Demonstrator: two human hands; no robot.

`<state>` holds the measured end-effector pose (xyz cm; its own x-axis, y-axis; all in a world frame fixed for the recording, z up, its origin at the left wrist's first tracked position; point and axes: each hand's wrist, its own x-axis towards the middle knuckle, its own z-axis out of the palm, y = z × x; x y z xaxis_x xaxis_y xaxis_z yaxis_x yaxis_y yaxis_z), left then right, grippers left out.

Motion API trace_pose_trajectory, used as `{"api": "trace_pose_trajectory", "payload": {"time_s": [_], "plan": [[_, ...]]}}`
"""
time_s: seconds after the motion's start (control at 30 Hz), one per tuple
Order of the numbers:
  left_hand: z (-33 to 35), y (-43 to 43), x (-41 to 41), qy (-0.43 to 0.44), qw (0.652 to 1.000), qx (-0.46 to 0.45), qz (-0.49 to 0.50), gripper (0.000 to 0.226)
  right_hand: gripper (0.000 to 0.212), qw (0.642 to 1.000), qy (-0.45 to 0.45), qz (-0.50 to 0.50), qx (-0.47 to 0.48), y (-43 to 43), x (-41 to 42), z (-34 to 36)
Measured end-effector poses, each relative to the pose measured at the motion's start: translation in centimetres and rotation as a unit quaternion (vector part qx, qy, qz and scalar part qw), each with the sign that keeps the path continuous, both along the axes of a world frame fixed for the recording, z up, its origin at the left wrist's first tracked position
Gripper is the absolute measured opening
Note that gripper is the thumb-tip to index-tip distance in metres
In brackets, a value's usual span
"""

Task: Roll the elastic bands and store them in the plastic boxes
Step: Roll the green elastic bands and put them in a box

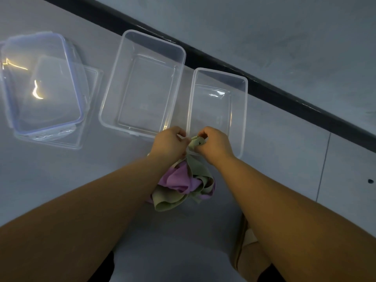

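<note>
A green elastic band (195, 141) is held between both hands, its small rolled end pinched by my right hand (216, 143). My left hand (170, 143) grips the same band just to the left of the roll. The band's loose length hangs down into a tangled pile of green and purple bands (184, 186) on the floor between my forearms. Two open clear plastic boxes stand just beyond my hands: a large box (114, 82) on the left and a smaller box (244, 110) on the right. Neither box holds anything.
Stacked clear lids with blue rims (40, 84) lie at the far left on the grey floor. A dark skirting strip (264, 82) runs diagonally behind the boxes, with a wall beyond it. My knees show at the bottom edge.
</note>
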<state>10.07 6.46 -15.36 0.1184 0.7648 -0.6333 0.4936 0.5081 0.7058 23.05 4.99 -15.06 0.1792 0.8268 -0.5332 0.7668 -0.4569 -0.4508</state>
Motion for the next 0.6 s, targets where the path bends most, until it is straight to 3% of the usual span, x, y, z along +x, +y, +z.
{"api": "trace_pose_trajectory", "payload": {"time_s": [0.23,0.6], "plan": [[0.1,0.1,0.2,-0.002,1.000,-0.013,0.007,0.016,0.022,0.996,-0.020,0.070,-0.043,1.0,0.0,0.0],[0.0,0.1,0.3,-0.005,1.000,-0.020,0.013,0.014,0.025,0.996,0.007,0.075,-0.055,0.6,0.3,0.6]]}}
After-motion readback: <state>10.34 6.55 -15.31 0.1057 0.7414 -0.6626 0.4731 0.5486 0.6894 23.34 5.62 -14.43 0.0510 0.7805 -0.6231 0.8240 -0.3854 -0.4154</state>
